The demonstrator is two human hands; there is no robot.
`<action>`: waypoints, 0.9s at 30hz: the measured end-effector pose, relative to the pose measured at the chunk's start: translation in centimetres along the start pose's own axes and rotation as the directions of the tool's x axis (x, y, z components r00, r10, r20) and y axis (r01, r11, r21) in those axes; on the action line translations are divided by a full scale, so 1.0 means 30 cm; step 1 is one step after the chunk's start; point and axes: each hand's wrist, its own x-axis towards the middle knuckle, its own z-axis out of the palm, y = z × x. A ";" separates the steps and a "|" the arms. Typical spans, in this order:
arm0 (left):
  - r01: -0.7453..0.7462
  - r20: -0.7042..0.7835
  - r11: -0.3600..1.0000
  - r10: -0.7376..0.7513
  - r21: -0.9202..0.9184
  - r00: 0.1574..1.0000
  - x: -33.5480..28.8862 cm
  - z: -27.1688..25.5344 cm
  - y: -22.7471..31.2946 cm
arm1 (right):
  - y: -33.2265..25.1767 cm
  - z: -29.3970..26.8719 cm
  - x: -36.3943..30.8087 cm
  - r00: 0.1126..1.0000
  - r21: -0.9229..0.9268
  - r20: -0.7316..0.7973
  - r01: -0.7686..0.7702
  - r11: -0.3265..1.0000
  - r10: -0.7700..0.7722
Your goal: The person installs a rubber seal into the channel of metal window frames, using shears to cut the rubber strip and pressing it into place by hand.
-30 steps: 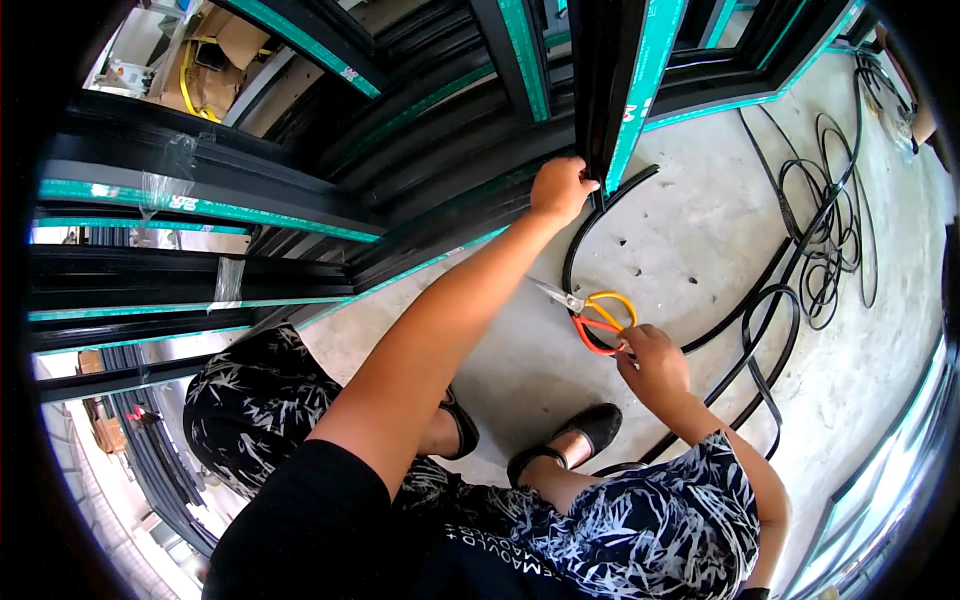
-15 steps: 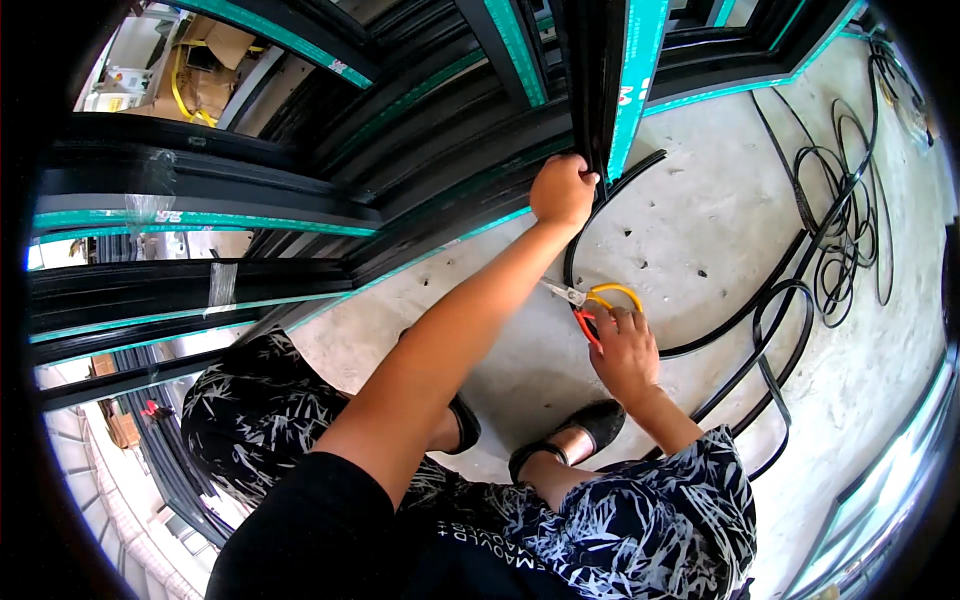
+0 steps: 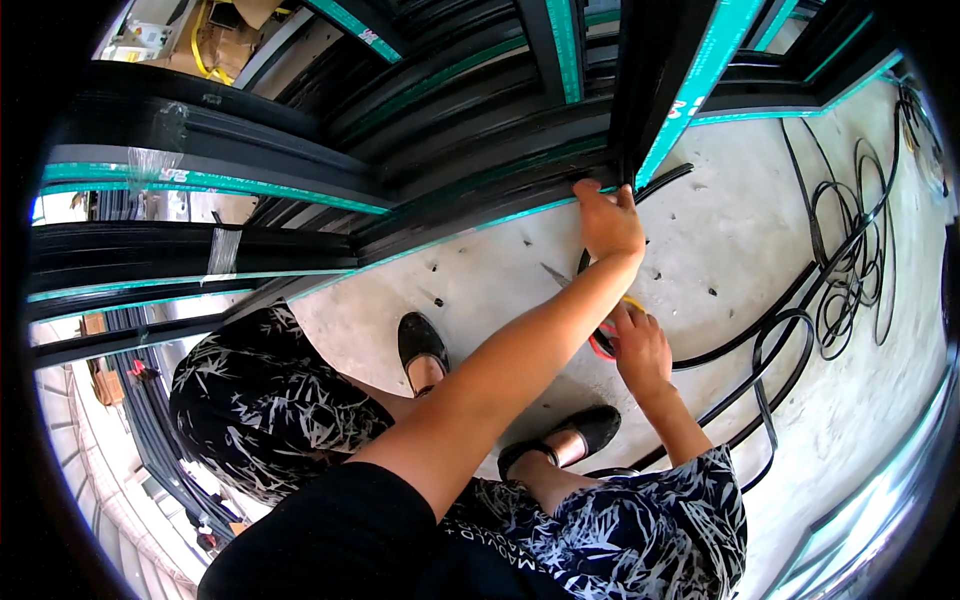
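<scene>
My left hand (image 3: 611,225) is at the lower corner of a black frame (image 3: 500,200) edged with teal tape. Its fingers are bent against the lower rail beside the upright post, thumb and a finger somewhat apart; anything pinched there is hidden. In my right hand (image 3: 643,352), low over the floor, are scissors (image 3: 601,342) with one red and one yellow handle. My left forearm crosses in front of them and hides their middle; a blade tip shows beyond it. A black rubber strip (image 3: 668,180) curves over the floor behind my left hand.
Loops of thin black cord (image 3: 850,260) and thicker black strips (image 3: 745,340) lie on the concrete floor (image 3: 480,290) to the right. More taped black frames (image 3: 190,240) stand at the left. My shoes (image 3: 585,432) are near the frame's foot, below my arms.
The view has shifted a little. My left hand has gone from a closed fist by the post to fingers laid against the lower rail. My left forearm now covers part of the scissors.
</scene>
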 end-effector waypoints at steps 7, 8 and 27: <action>0.239 0.252 0.811 -0.117 -0.534 0.961 0.008 -0.005 0.024 | -0.054 -0.062 0.005 0.971 0.134 0.202 -0.154 0.979 0.125; 0.250 0.265 0.810 -0.122 -0.530 0.956 0.007 -0.011 0.022 | -0.052 -0.059 -0.005 0.972 0.166 0.197 -0.162 0.973 0.128; 0.396 0.564 0.809 -0.099 -0.434 0.820 0.117 -0.212 -0.096 | 0.190 -0.370 0.005 0.970 0.506 0.079 -0.239 0.829 0.231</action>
